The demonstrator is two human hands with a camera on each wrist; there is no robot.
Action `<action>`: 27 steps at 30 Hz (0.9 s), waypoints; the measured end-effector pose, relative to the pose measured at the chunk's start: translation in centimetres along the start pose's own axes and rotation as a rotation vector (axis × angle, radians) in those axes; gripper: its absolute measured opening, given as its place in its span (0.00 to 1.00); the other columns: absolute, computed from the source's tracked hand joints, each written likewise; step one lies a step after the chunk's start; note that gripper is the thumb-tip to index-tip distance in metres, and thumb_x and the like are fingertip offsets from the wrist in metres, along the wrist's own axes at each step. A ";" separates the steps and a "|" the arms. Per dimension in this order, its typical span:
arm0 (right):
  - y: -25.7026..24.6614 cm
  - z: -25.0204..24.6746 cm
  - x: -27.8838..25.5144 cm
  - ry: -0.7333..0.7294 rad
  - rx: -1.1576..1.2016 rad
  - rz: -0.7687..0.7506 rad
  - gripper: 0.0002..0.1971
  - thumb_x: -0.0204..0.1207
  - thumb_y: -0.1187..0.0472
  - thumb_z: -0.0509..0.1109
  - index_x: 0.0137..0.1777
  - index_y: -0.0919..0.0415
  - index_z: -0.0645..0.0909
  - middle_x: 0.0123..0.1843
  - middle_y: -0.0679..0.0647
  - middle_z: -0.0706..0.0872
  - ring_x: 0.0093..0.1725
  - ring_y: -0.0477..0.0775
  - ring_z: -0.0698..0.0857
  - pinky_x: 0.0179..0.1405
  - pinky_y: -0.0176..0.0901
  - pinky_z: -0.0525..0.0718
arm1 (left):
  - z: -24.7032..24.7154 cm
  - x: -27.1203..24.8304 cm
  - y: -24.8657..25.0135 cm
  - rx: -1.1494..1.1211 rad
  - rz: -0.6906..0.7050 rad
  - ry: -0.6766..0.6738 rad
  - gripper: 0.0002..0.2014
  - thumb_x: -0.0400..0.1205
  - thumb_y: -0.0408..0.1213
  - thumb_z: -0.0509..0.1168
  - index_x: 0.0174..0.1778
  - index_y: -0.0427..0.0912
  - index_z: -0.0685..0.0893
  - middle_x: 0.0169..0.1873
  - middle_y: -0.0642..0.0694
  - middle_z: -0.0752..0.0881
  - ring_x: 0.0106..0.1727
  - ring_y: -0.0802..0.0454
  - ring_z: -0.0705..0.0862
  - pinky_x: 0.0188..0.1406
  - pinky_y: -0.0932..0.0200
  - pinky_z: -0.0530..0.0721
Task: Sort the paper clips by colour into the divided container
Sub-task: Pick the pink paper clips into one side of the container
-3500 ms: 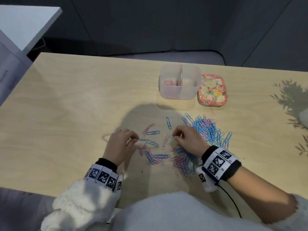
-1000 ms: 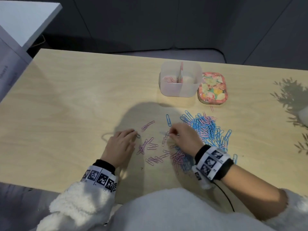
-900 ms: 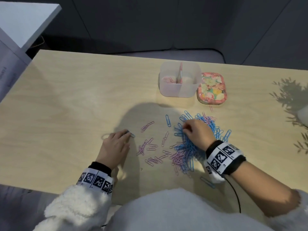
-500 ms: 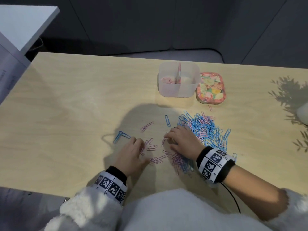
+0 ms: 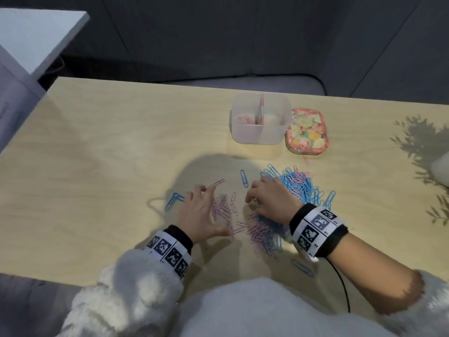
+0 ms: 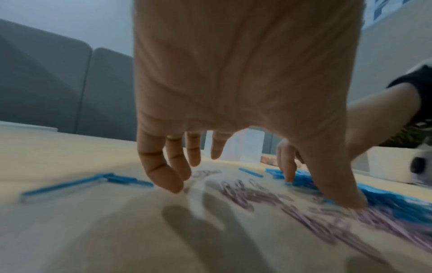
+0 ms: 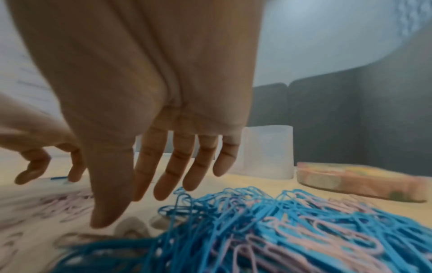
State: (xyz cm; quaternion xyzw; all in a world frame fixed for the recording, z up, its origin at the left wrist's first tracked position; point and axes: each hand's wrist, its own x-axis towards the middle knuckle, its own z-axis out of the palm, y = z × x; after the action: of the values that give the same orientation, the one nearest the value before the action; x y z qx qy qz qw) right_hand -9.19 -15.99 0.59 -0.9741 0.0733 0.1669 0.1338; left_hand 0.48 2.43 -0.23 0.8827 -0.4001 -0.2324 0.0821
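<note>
Pink and blue paper clips lie loose on the wooden table (image 5: pixel 97 166). A mostly blue pile (image 5: pixel 301 186) (image 7: pixel 280 230) sits right of my right hand (image 5: pixel 252 198) (image 7: pixel 135 205), whose straight fingers hover at its left edge and hold nothing. My left hand (image 5: pixel 206 200) (image 6: pixel 257 192) is spread over scattered pink clips (image 5: pixel 223 209) (image 6: pixel 252 197), thumb tip on the table. A mixed pink and blue heap (image 5: pixel 263 237) lies below the right hand. The translucent divided container (image 5: pixel 261 139) (image 7: pixel 268 151) stands behind, with pink clips in its left compartment.
A floral lid (image 5: pixel 307 131) (image 7: pixel 360 182) lies right of the container. A few blue clips (image 5: pixel 173 200) (image 6: pixel 81 182) lie left of my left hand, one blue clip (image 5: pixel 244 178) between the hands, another (image 5: pixel 302 267) near the front edge. A white object (image 5: pixel 441 171) sits far right.
My left hand left a few blue clips on the left, came back to the pink clips and spread its fingers. My right hand went to the blue pile and back to the centre.
</note>
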 end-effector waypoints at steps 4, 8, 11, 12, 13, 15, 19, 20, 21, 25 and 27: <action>-1.0 0.7 0.1 0.003 0.057 0.001 0.08 0.72 0.57 0.68 0.50 0.52 0.84 0.54 0.51 0.85 0.61 0.57 0.74 0.60 0.48 0.66 | 1.8 0.9 1.1 0.115 -0.011 0.010 0.58 0.60 0.68 0.71 0.78 0.41 0.52 0.69 0.39 0.65 0.67 0.40 0.66 0.71 0.48 0.68; -2.6 0.9 2.0 0.037 0.125 0.016 0.08 0.73 0.56 0.68 0.50 0.53 0.85 0.53 0.55 0.86 0.59 0.59 0.77 0.56 0.50 0.69 | 1.6 2.9 1.7 -0.067 -0.002 0.121 0.42 0.70 0.57 0.69 0.74 0.38 0.63 0.64 0.38 0.71 0.63 0.40 0.72 0.67 0.49 0.73; -2.5 0.4 3.1 0.138 0.263 0.055 0.13 0.73 0.55 0.69 0.55 0.59 0.83 0.56 0.58 0.83 0.60 0.61 0.78 0.58 0.51 0.72 | 0.1 4.0 0.4 -0.107 -0.004 0.135 0.40 0.68 0.53 0.73 0.72 0.38 0.67 0.65 0.37 0.71 0.64 0.39 0.73 0.66 0.49 0.73; -2.2 0.3 3.2 0.148 0.326 0.066 0.17 0.72 0.54 0.71 0.59 0.60 0.80 0.58 0.59 0.81 0.61 0.61 0.77 0.60 0.51 0.73 | -0.5 4.1 -0.2 -0.091 0.003 0.122 0.43 0.67 0.53 0.75 0.73 0.39 0.66 0.66 0.37 0.70 0.65 0.39 0.71 0.68 0.49 0.71; -1.8 0.2 3.0 0.116 0.359 0.069 0.24 0.69 0.52 0.74 0.63 0.60 0.78 0.60 0.58 0.79 0.63 0.59 0.76 0.62 0.51 0.73 | -1.0 4.1 -0.9 -0.074 0.013 0.090 0.46 0.65 0.53 0.76 0.75 0.40 0.64 0.68 0.37 0.68 0.67 0.39 0.69 0.70 0.49 0.69; -1.4 0.2 2.5 -0.007 0.305 0.046 0.38 0.60 0.46 0.80 0.68 0.60 0.72 0.63 0.57 0.74 0.64 0.57 0.72 0.63 0.51 0.74 | -1.8 3.9 -1.7 -0.014 0.044 -0.008 0.52 0.61 0.54 0.79 0.76 0.41 0.60 0.71 0.39 0.64 0.70 0.40 0.65 0.72 0.49 0.67; -2.7 1.7 2.1 -0.038 0.246 0.002 0.41 0.53 0.47 0.83 0.65 0.63 0.72 0.60 0.59 0.72 0.60 0.58 0.73 0.59 0.52 0.78 | -1.4 3.5 -1.4 0.095 0.082 -0.079 0.55 0.56 0.61 0.78 0.75 0.43 0.60 0.69 0.41 0.65 0.68 0.41 0.64 0.72 0.49 0.68; -3.2 2.1 2.2 -0.005 0.278 0.015 0.38 0.56 0.48 0.81 0.64 0.63 0.72 0.60 0.59 0.72 0.59 0.58 0.73 0.58 0.52 0.78 | -1.1 3.3 -1.2 0.093 0.091 -0.073 0.55 0.56 0.62 0.77 0.75 0.43 0.61 0.68 0.41 0.65 0.68 0.42 0.64 0.72 0.49 0.68; -3.5 2.3 2.4 0.033 0.313 0.038 0.34 0.59 0.50 0.79 0.63 0.63 0.73 0.59 0.59 0.72 0.59 0.58 0.74 0.58 0.51 0.78 | -0.6 3.1 -0.9 0.095 0.104 -0.065 0.55 0.56 0.63 0.77 0.75 0.42 0.61 0.68 0.41 0.66 0.67 0.42 0.65 0.72 0.50 0.69; -3.6 2.4 3.2 0.098 0.475 0.119 0.20 0.70 0.60 0.72 0.62 0.62 0.76 0.58 0.59 0.76 0.59 0.60 0.78 0.59 0.49 0.75 | 1.2 2.1 0.3 0.118 0.118 -0.049 0.56 0.56 0.62 0.77 0.76 0.43 0.60 0.66 0.42 0.67 0.64 0.44 0.67 0.70 0.52 0.69; -3.0 2.0 3.2 0.096 0.516 0.104 0.18 0.70 0.62 0.72 0.61 0.61 0.78 0.57 0.59 0.78 0.58 0.60 0.79 0.60 0.50 0.76 | 1.4 2.2 0.5 0.064 0.103 -0.033 0.50 0.61 0.55 0.77 0.76 0.44 0.62 0.66 0.42 0.68 0.64 0.43 0.68 0.68 0.53 0.69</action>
State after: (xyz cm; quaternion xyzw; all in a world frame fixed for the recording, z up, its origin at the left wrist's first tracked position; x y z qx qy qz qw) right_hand -6.22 -12.84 -1.67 -0.9094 0.1696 0.1027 0.3655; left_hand 0.74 0.55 -2.05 0.8591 -0.4537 -0.2295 0.0589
